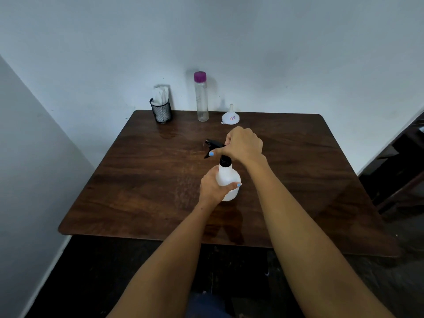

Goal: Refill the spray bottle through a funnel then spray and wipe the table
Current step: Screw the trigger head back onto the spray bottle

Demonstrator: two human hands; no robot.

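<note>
A white spray bottle [228, 180] stands upright near the middle of the dark wooden table [137, 180]. My left hand [212, 185] grips its round body from the left. My right hand [244, 144] grips the black trigger sprayer head [212, 144] sitting on the bottle's black collar, thumb stretched along it. A white funnel [230, 115] lies mouth-down at the back of the table. A tall clear bottle with a purple cap [201, 97] stands left of the funnel.
A black mesh cup [161, 110] holding white tissues stands at the back left of the table. Pale walls close in behind and on the left. A dark piece of furniture [399, 171] sits to the right of the table.
</note>
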